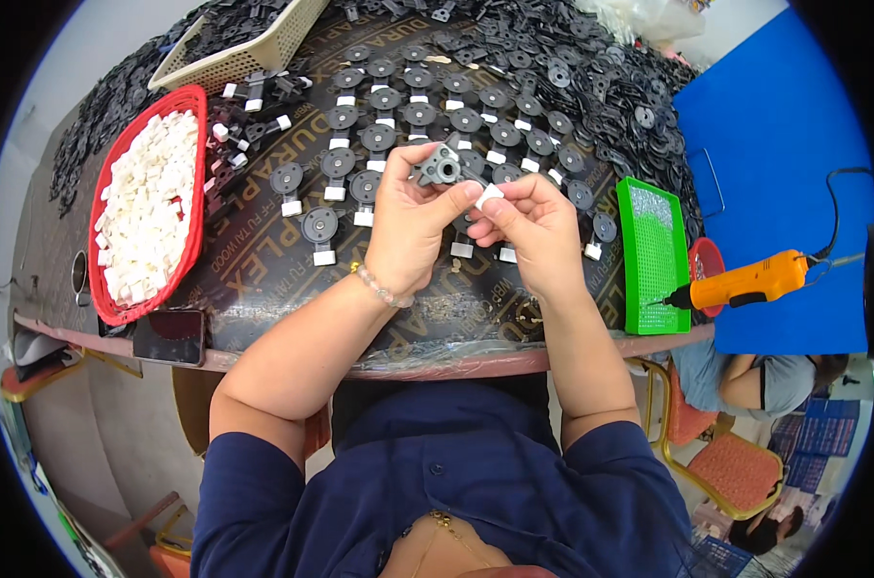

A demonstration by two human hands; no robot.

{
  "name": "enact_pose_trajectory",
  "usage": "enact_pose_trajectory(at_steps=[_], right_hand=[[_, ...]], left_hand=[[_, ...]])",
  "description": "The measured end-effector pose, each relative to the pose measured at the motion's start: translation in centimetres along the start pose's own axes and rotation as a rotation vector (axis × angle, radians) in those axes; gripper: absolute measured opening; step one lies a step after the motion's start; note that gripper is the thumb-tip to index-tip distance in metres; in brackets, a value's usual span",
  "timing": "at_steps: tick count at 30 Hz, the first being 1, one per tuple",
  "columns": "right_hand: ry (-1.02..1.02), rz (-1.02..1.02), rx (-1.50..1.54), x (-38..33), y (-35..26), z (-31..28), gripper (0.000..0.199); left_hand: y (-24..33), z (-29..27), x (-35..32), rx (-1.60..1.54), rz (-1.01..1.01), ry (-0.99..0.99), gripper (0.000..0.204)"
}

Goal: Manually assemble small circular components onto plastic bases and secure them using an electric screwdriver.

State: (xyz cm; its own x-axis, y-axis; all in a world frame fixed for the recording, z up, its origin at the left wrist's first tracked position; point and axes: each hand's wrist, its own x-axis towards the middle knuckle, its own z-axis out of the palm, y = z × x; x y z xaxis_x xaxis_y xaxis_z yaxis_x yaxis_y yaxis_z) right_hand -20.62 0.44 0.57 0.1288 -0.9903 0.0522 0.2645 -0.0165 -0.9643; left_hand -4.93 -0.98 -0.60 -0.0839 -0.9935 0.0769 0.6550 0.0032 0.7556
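Note:
My left hand (410, 217) is closed around a black plastic part (441, 168) with a round hole in its head. Between the fingertips of my right hand (541, 229) is a small white plastic block (489, 197), held at the narrow end of the black part. My left thumb also reaches to that joint; whether the block is seated there I cannot tell. Under and around both hands, black disc assemblies (319, 227) with white ends lie in rows on the table (264, 289).
At left stands a red basket (202, 164) of white blocks, with a phone (170, 337) near the table edge. A beige crate (235, 60) and heaps of black parts (591, 96) lie behind. To the right are a green tray (634, 289), a red bowl (711, 258) and an orange electric screwdriver (750, 279).

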Motion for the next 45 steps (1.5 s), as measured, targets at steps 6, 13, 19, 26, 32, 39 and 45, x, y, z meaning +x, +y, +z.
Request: enact_pose_trajectory(at_steps=[6,13,19,26,32,39,45], right_hand=[[-0.086,-0.138,-0.106,-0.1,0.0,-0.8,0.049],[-0.166,-0.277,-0.395,-0.6,-2.2,-1.2,0.091],[-0.092,-0.65,-0.924,-1.1,-3.1,-2.0,0.081],[0.101,-0.198,-0.998,-4.1,-6.9,-8.5,0.034],[0.048,-0.095,-1.369,-7.7,-2.8,-10.2,0.012],[0.102,-0.249,-1.408,-7.7,-1.1,-10.7,0.006],[0.111,-0.064,-0.681,-6.9,-3.0,-8.0,0.006]], left_hand=[[0.8,-0.2,-0.2,-0.08,-0.22,-0.103,0.052],[1.4,-0.1,-0.8,-0.202,-0.487,-0.327,0.065],[1.6,0.3,-0.7,-0.281,-0.56,-0.452,0.067],[1.3,-0.1,-0.5,-0.026,-0.473,-0.181,0.059],[0.7,0.5,-1.0,0.072,-0.422,-0.156,0.054],[0.5,1.3,-1.4,0.222,-0.428,-0.217,0.05],[-0.3,1.2,-2.2,0.408,-0.379,-0.313,0.046]])
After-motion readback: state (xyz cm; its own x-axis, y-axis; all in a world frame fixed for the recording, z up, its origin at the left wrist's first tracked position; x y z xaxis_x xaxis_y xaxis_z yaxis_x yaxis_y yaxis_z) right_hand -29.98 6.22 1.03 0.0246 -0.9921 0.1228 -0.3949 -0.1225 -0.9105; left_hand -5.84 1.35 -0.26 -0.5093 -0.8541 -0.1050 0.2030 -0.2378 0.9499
